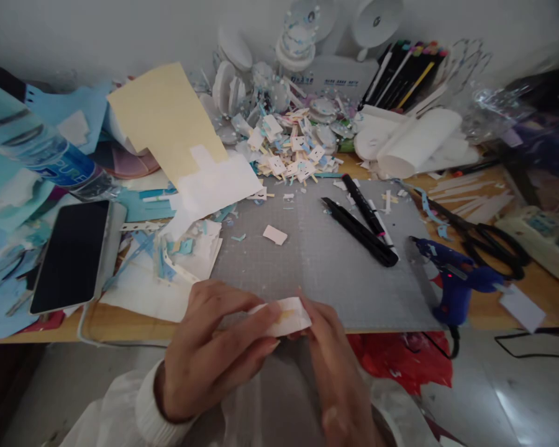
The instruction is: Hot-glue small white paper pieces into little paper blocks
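Observation:
Both my hands meet at the near edge of a grey cutting mat (326, 261) and pinch a small folded piece of white paper (289, 315) with a yellowish patch. My left hand (214, 347) curls its fingers around the paper's left side. My right hand (335, 366) grips the paper's right end with thumb and fingers. A small white paper scrap (274, 234) lies on the mat just beyond them.
Black pens (361, 230) lie on the mat; a blue glue gun (454, 282) and black scissors (489, 239) sit to the right. A dark phone (72, 254) and water bottle (41, 152) are at the left. Paper cutouts (289, 149), a cream sheet (168, 118) and white rolls (414, 146) crowd the back.

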A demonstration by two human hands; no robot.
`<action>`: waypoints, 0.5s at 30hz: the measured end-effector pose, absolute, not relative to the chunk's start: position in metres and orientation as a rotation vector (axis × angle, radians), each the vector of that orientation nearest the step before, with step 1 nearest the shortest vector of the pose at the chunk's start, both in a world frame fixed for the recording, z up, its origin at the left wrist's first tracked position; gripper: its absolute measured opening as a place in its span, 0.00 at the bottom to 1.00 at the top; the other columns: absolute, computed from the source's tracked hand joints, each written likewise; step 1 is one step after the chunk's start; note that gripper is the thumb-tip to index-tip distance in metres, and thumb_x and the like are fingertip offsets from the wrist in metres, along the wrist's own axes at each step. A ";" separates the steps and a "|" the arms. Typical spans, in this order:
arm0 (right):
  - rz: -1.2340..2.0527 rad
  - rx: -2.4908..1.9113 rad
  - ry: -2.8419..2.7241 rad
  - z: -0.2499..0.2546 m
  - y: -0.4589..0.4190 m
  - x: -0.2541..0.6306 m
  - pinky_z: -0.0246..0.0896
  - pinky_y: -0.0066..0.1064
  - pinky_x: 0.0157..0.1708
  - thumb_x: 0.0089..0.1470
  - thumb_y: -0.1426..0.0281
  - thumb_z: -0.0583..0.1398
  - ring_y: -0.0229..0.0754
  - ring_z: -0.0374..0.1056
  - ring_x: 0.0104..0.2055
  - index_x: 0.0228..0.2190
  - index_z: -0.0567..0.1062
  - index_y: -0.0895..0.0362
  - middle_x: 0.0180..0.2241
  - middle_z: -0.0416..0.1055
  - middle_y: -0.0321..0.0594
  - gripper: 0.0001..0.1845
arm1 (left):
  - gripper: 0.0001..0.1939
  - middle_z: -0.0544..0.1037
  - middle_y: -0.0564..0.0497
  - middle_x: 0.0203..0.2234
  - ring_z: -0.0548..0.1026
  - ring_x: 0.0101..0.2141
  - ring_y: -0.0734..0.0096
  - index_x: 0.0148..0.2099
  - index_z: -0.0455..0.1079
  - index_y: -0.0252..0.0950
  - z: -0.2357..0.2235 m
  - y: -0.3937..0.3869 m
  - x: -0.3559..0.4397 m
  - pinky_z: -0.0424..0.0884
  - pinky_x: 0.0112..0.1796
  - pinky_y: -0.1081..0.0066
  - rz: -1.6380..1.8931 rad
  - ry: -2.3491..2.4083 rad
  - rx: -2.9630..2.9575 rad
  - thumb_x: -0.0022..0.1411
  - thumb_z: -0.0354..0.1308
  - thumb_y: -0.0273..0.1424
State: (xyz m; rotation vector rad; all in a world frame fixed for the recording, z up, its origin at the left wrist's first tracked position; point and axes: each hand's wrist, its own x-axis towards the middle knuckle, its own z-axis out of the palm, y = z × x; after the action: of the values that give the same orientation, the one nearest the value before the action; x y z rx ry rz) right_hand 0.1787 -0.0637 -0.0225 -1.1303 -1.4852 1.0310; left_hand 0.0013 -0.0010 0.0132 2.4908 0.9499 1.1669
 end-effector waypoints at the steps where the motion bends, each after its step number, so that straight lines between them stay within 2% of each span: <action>1: 0.993 -1.090 -1.536 -0.022 -0.062 0.179 0.65 0.39 0.45 0.62 0.45 0.44 0.50 0.64 0.50 0.65 0.52 0.51 0.54 0.62 0.46 0.37 | 0.09 0.74 0.46 0.37 0.72 0.37 0.67 0.48 0.70 0.31 0.013 -0.001 0.001 0.70 0.38 0.63 1.162 0.954 2.500 0.65 0.56 0.25; 4: 0.931 -1.067 -1.652 -0.018 -0.061 0.183 0.62 0.38 0.51 0.64 0.49 0.44 0.51 0.59 0.57 0.66 0.47 0.51 0.58 0.57 0.45 0.36 | 0.09 0.75 0.47 0.36 0.72 0.36 0.69 0.47 0.69 0.33 0.013 -0.001 0.001 0.71 0.37 0.64 1.138 0.968 2.528 0.65 0.55 0.26; 10: 0.789 -1.172 -1.792 -0.007 -0.060 0.183 0.61 0.39 0.55 0.66 0.53 0.43 0.49 0.57 0.58 0.67 0.45 0.55 0.58 0.55 0.47 0.35 | 0.08 0.75 0.48 0.35 0.72 0.35 0.70 0.47 0.70 0.32 0.015 0.000 0.003 0.72 0.37 0.65 1.123 0.973 2.548 0.65 0.56 0.26; 12: 0.722 -1.217 -1.837 -0.005 -0.059 0.183 0.62 0.38 0.54 0.66 0.57 0.44 0.47 0.57 0.58 0.66 0.46 0.56 0.58 0.55 0.47 0.33 | 0.08 0.75 0.48 0.35 0.73 0.35 0.70 0.46 0.70 0.32 0.016 0.001 0.003 0.72 0.37 0.66 1.119 0.980 2.549 0.65 0.56 0.26; 15: 0.594 -1.270 -1.905 -0.006 -0.055 0.183 0.61 0.35 0.54 0.64 0.69 0.49 0.45 0.58 0.57 0.66 0.49 0.58 0.56 0.58 0.47 0.31 | 0.08 0.76 0.47 0.35 0.73 0.35 0.70 0.46 0.71 0.32 0.016 0.002 0.003 0.72 0.38 0.66 1.109 0.977 2.544 0.66 0.56 0.27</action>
State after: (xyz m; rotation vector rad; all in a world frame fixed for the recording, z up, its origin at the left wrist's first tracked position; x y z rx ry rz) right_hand 0.1826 -0.0554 -0.0056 -1.2697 -1.9049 0.5935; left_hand 0.0026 0.0021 0.0157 2.5436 0.9767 1.1093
